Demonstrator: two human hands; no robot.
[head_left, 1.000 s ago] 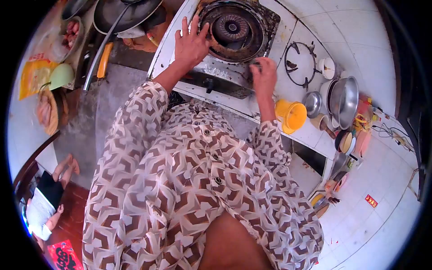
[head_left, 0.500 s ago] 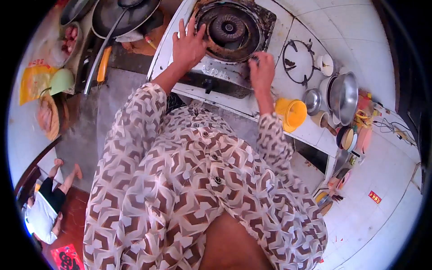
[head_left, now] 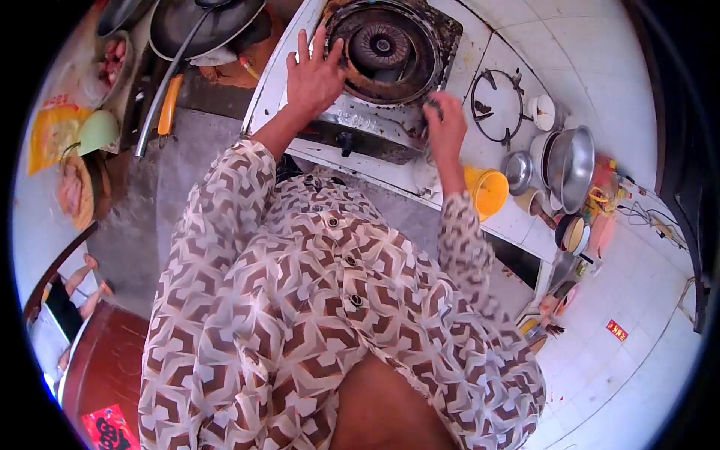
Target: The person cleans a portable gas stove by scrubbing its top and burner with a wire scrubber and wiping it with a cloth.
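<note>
A metal gas stove (head_left: 358, 120) with a blackened, rusty burner ring (head_left: 341, 64) stands on the white tiled counter. My left hand (head_left: 315, 81) rests at the burner's left edge, fingers spread, holding nothing. Near the stove's front right corner is my right hand (head_left: 445, 124), its fingers closed round a small dark scrubber (head_left: 433, 107) that is partly hidden. A black knob (head_left: 344, 142) shows on the stove front. To the right of my right hand lies a round black pot support (head_left: 475, 105).
A yellow container (head_left: 491, 193), a steel basin (head_left: 571, 169) and a small metal bowl (head_left: 518, 171) stand at the right. A wok (head_left: 202, 34) and an orange handle (head_left: 170, 105) are upper left. Another person (head_left: 56, 322) is at the lower left.
My right hand has moved a little to the right along the stove's front right corner. My left hand stays by the burner. The other person has shifted toward the left edge, partly behind a red panel.
</note>
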